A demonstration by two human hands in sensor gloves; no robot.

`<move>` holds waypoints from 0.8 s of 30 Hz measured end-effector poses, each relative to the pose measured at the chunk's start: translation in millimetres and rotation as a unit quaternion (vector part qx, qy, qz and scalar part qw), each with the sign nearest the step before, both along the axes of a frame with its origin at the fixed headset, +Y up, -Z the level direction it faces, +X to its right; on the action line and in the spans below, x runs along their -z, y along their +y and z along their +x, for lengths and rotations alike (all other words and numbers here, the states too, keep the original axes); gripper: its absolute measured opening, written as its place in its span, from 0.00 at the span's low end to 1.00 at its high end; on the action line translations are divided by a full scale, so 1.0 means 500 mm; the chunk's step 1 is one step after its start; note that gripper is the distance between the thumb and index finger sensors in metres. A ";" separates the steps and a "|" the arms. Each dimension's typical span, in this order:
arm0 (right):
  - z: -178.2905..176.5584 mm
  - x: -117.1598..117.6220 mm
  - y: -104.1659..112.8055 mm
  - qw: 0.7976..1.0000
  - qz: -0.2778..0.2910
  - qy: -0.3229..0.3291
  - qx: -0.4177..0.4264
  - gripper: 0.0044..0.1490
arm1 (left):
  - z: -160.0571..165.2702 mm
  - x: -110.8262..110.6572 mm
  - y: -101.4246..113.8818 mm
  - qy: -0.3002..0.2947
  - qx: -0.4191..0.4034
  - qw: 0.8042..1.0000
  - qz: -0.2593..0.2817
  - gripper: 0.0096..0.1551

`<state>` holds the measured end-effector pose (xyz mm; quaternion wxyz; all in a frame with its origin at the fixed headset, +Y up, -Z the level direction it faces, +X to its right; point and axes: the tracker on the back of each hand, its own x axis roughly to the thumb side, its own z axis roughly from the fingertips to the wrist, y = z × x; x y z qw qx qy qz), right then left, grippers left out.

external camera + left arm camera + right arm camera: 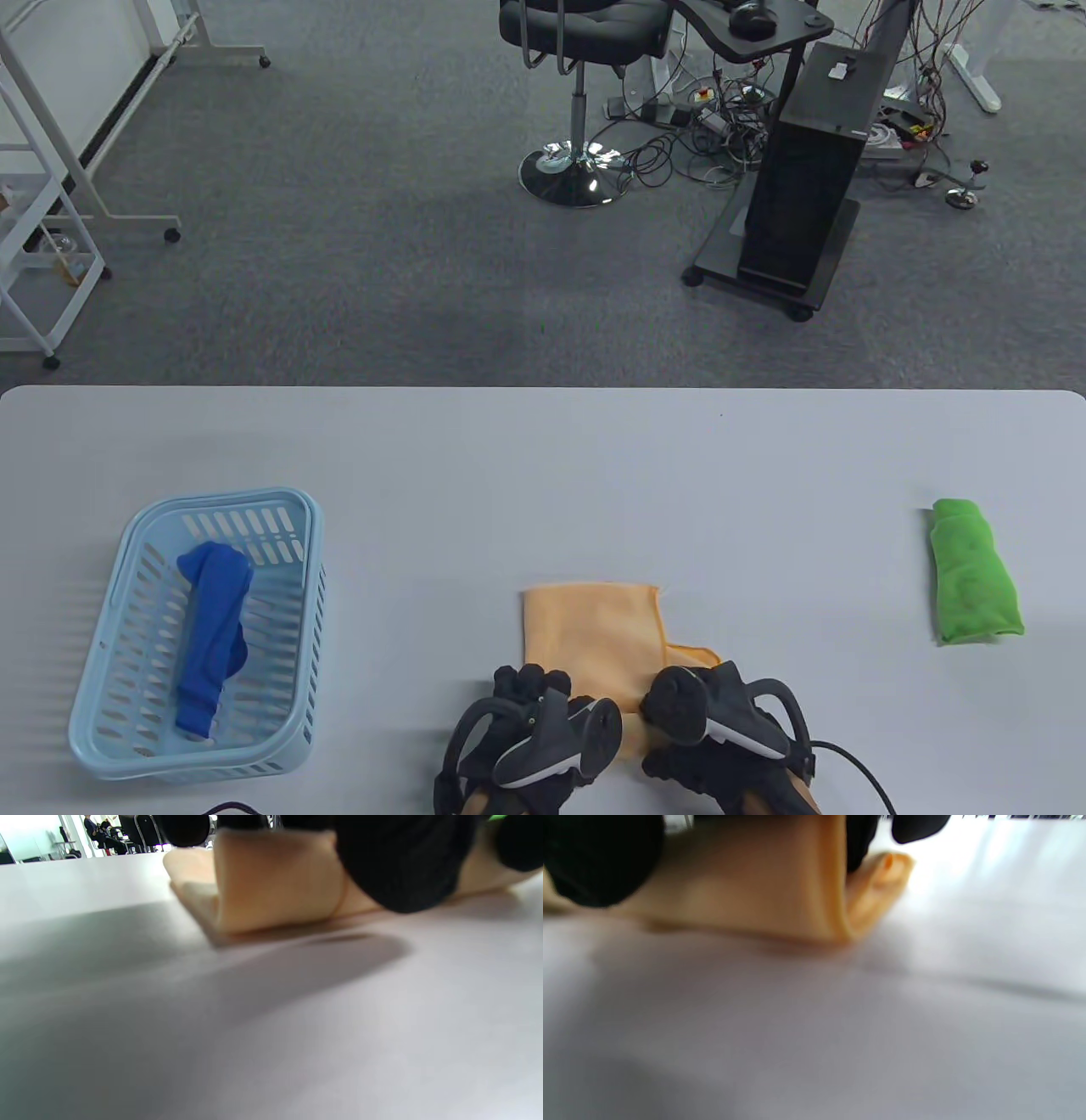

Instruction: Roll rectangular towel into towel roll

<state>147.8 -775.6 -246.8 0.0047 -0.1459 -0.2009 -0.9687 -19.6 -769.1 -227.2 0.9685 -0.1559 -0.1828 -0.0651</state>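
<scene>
An orange towel [594, 628] lies flat at the table's near middle, with its near end curled up into a roll. My left hand [530, 683] grips the left part of that rolled end and my right hand [666, 683] grips the right part. A small orange corner sticks out to the right beside my right hand. In the left wrist view the curled towel [271, 887] stands up under black gloved fingers [398, 861]. The right wrist view shows the same rolled towel [755, 887] under gloved fingers [594, 861], blurred.
A light blue basket [221, 501] sits at the left and holds a rolled blue towel [212, 637]. A green towel roll [971, 573] lies at the right. The table's far edge [543, 390] runs across the middle of the view.
</scene>
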 end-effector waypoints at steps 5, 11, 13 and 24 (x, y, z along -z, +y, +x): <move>0.007 0.001 0.011 0.998 0.039 -0.015 0.045 0.42 | -0.013 0.008 0.001 0.023 -0.074 0.997 0.008 0.36; 0.016 -0.004 0.022 0.997 0.045 -0.010 0.065 0.37 | -0.033 0.010 0.001 0.047 -0.102 0.994 -0.012 0.34; 0.015 -0.004 0.022 0.996 0.052 -0.015 0.069 0.37 | -0.032 0.011 0.000 0.051 -0.095 0.994 -0.009 0.33; -0.009 -0.004 0.024 0.990 0.123 -0.018 0.067 0.29 | -0.003 0.006 0.012 0.015 -0.053 0.998 0.038 0.24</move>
